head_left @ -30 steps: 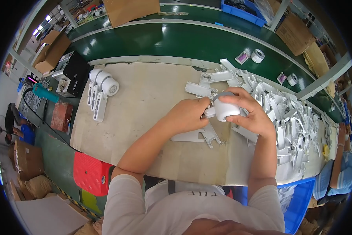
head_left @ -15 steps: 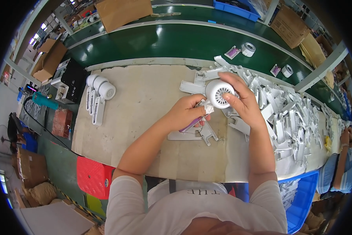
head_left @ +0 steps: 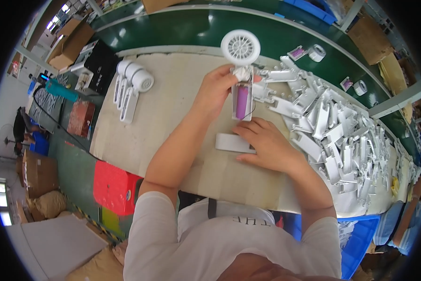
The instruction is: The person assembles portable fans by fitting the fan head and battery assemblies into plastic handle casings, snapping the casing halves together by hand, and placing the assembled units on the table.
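In my left hand is a white handheld fan, its round slotted head pointing away from me. The fan's handle is uncovered on this side and shows a purple cylindrical battery and a thin dark wire. A crumpled white piece sits at the neck, by my left fingertips. Just below, on the table, lies a long white handle cover. My right hand is closed round the cover's right end, thumb on the near side and fingers on the far side; that end is hidden.
A large heap of white plastic handle parts covers the table's right side. Several assembled white fans lie at the left. Beyond the table runs a green conveyor carrying fan pieces. A red stool and blue bin stand below the near edge.
My left hand has turned the fan so its head points away and its open handle faces me. My right hand has left the fan head and come down to the handle cover.
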A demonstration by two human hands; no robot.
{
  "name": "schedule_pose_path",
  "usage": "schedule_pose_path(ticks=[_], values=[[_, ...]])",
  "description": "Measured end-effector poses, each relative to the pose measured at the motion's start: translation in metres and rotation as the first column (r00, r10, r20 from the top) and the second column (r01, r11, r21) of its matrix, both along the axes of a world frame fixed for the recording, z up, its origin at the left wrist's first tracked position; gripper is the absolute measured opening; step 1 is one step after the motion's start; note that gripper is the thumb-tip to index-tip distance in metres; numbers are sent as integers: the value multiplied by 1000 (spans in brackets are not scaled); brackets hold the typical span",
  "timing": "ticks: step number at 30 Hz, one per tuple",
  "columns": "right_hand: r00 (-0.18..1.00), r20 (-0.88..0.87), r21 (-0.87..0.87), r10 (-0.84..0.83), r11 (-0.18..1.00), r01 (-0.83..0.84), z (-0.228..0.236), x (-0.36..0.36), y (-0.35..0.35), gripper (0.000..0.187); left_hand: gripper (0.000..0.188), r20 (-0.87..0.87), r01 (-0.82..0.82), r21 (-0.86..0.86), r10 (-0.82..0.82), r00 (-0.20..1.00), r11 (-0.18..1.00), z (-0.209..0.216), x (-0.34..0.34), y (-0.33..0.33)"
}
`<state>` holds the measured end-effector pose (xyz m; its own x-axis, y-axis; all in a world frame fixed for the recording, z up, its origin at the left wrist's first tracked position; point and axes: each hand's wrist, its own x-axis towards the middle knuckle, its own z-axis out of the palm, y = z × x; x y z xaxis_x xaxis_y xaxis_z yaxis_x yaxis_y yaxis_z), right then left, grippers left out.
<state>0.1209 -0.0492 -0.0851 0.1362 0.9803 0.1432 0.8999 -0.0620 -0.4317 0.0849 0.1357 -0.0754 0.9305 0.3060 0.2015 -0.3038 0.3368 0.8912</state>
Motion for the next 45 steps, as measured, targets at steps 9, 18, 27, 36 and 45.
schedule_pose_path(ticks=[9, 18, 27, 36, 45], values=[[941, 106, 105, 323, 937, -333, -13, -15, 12, 42, 28, -40, -138, 70, 141, 989, 988, -7, -5, 11], [955, 116, -64, -272, 958, 280, 5, -10, 6, 36, 32, 59, -242, -63, 245, 968, 968, -1, -3, 9], [997, 2, -78, -75, 994, 75, 3, -30, 11, 57, 24, 72, -200, -406, 250, 966, 892, -11, -3, -4], [878, 140, 537, -458, 780, 321, 36, 5, 1, 65, 29, 55, -145, -401, 182, 982, 904, -22, -4, -40], [872, 138, 587, -469, 748, 309, 36, 13, -3, 65, 35, 92, -113, -289, 145, 985, 951, -20, -6, -62]])
